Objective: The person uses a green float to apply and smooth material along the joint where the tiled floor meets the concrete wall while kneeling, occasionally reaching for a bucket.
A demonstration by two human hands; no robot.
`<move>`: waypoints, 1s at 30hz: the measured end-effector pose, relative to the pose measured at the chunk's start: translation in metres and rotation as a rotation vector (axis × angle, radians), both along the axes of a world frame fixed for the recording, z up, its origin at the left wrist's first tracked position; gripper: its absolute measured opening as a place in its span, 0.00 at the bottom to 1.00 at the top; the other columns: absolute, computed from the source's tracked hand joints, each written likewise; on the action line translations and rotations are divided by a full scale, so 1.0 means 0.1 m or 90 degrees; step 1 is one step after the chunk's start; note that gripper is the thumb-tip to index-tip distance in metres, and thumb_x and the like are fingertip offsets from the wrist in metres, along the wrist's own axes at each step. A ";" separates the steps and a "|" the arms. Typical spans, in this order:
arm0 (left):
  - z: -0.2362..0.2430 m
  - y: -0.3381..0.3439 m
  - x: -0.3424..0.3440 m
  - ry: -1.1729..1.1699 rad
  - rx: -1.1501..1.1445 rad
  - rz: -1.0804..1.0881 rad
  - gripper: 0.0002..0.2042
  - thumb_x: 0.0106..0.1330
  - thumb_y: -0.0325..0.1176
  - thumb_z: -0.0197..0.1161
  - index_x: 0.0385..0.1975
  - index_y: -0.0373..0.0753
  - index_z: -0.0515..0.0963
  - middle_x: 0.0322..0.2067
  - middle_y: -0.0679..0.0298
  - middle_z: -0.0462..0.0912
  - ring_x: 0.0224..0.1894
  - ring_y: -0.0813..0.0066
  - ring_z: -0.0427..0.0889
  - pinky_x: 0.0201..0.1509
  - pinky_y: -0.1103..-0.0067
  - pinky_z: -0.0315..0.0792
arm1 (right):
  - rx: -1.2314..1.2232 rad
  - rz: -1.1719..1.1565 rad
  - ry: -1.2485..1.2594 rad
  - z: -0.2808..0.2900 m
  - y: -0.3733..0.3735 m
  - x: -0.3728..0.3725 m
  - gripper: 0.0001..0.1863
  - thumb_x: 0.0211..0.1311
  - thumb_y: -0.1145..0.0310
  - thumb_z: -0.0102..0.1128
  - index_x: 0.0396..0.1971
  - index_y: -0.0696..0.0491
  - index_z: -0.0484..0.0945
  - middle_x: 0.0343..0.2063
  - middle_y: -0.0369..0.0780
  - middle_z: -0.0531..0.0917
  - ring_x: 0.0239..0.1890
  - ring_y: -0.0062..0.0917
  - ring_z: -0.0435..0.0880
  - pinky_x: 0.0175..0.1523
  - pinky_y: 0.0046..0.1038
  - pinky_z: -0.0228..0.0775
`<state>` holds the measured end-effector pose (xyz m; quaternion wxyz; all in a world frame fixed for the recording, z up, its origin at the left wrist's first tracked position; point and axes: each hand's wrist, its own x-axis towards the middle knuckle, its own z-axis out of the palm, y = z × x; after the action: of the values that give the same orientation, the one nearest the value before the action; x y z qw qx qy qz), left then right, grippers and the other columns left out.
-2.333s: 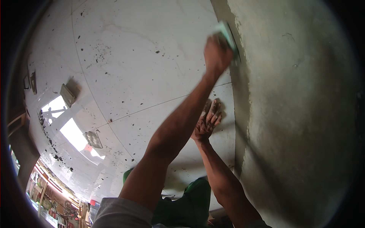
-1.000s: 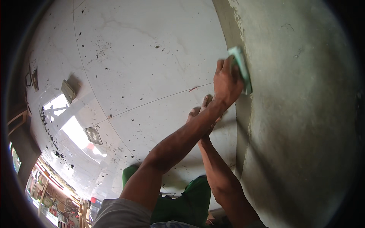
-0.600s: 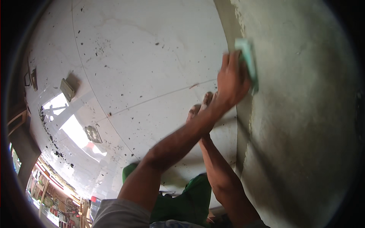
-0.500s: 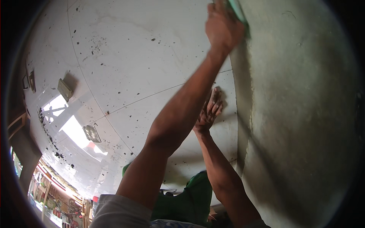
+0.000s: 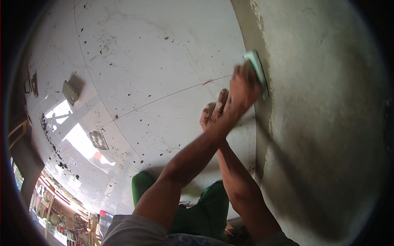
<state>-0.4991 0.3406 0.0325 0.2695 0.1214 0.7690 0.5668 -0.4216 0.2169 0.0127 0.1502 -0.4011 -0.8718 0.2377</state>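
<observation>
My left hand (image 5: 245,88) is closed around a pale green plastering float (image 5: 256,65), slightly blurred. The float's long face lies against the grey band (image 5: 262,123) at the foot of the cement wall (image 5: 320,102). Beneath my left forearm, which crosses over it, my right hand (image 5: 218,107) is at the white tiled floor (image 5: 164,69) with fingers apart and nothing seen in it. Pale smudges mark its fingers. My left wrist hides part of that hand.
Dark crumbs are scattered over the tiles, thickest in a trail (image 5: 53,143) at the left. Two small rectangular objects (image 5: 70,92) stand on the floor there. My green-clad knees (image 5: 143,184) are at the bottom. A cluttered area (image 5: 65,221) shows at the lower left.
My left hand has drawn the float down along the wall base, from the top edge toward me. My right hand has shifted slightly left, now partly behind the left wrist.
</observation>
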 end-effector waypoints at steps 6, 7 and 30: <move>0.33 0.40 -0.88 0.256 0.072 0.108 0.17 0.71 0.27 0.62 0.60 0.38 0.81 0.43 0.44 0.83 0.40 0.45 0.87 0.45 0.58 0.82 | 0.133 0.046 -0.173 -0.29 0.03 0.31 0.43 0.77 0.39 0.44 0.81 0.53 0.61 0.82 0.46 0.60 0.83 0.48 0.56 0.78 0.66 0.48; 0.08 0.25 -0.67 0.211 0.062 0.096 0.18 0.71 0.26 0.62 0.60 0.38 0.82 0.43 0.45 0.83 0.39 0.47 0.87 0.45 0.59 0.82 | 0.143 0.046 -0.130 -0.27 -0.01 0.27 0.44 0.77 0.36 0.44 0.80 0.52 0.61 0.82 0.43 0.60 0.83 0.48 0.56 0.78 0.65 0.48; 0.35 0.32 -0.57 0.139 0.192 0.049 0.11 0.66 0.28 0.64 0.46 0.39 0.85 0.48 0.47 0.83 0.50 0.42 0.86 0.52 0.57 0.82 | 0.161 0.119 -0.344 -0.26 0.17 0.55 0.42 0.78 0.41 0.43 0.81 0.55 0.61 0.82 0.55 0.56 0.82 0.57 0.55 0.80 0.63 0.45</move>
<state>-0.5558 0.3724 0.0675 0.1410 0.1916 0.7042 0.6690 -0.3671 0.2337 -0.0131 -0.0605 -0.3462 -0.9359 0.0250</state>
